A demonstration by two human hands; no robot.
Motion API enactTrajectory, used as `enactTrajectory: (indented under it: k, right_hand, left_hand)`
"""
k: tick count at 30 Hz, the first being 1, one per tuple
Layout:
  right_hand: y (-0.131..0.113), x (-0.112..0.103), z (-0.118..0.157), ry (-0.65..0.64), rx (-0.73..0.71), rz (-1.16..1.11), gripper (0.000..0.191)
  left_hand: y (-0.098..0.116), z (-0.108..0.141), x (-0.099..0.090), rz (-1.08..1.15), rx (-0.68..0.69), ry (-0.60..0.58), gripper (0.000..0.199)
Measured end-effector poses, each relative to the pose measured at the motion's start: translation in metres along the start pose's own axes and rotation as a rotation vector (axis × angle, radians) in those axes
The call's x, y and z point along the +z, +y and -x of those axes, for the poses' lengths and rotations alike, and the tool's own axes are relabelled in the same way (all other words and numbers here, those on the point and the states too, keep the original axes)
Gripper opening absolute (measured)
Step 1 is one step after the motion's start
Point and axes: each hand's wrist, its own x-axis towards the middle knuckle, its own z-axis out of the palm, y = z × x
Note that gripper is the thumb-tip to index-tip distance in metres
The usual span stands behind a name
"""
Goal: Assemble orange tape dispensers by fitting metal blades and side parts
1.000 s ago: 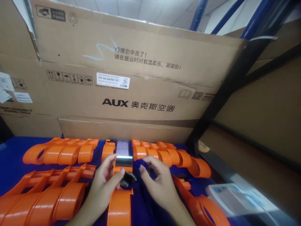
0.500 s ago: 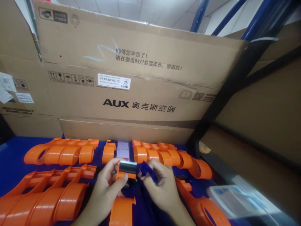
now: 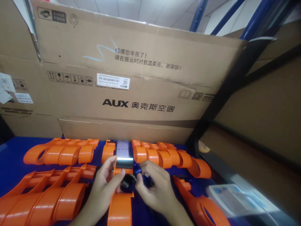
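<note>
My left hand (image 3: 105, 183) is closed around an orange plastic tape dispenser (image 3: 122, 171), thumb pressed on its front. A shiny metal plate (image 3: 125, 162) with a toothed upper edge lies across the top of the dispenser. Below that hand is a wide orange loop (image 3: 120, 207); whether it belongs to the same dispenser I cannot tell. My right hand (image 3: 157, 185) pinches a small dark blue plastic part (image 3: 136, 169) against the right end of the metal plate. Its fingers partly cover the blue part.
Orange dispensers stand in rows at the back left (image 3: 68, 153), back right (image 3: 164, 157), front left (image 3: 47, 197) and front right (image 3: 204, 207) on the blue surface (image 3: 14, 150). A phone (image 3: 122, 148) stands behind my hands. A cardboard box (image 3: 141, 84) walls the back.
My right hand has brought the blue part left and turned it, up against the dispenser's right end. The dispenser in my left hand has shifted slightly up and left.
</note>
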Motion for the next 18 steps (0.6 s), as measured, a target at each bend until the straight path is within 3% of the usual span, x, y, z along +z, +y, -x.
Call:
enactTrajectory:
  k: [9, 18]
  right_hand:
    - [0.0006, 0.0048, -0.0012, -0.081, -0.012, -0.009, 0.016]
    - [0.0014, 0.0011, -0.0045, -0.136, -0.015, 0.001, 0.018]
  left_hand:
    - [-0.0073, -0.0018, -0.0023, -0.028, 0.018, 0.012, 0.040]
    - [-0.0009, -0.0032, -0.0020, 0.001, -0.005, 0.025, 0.041]
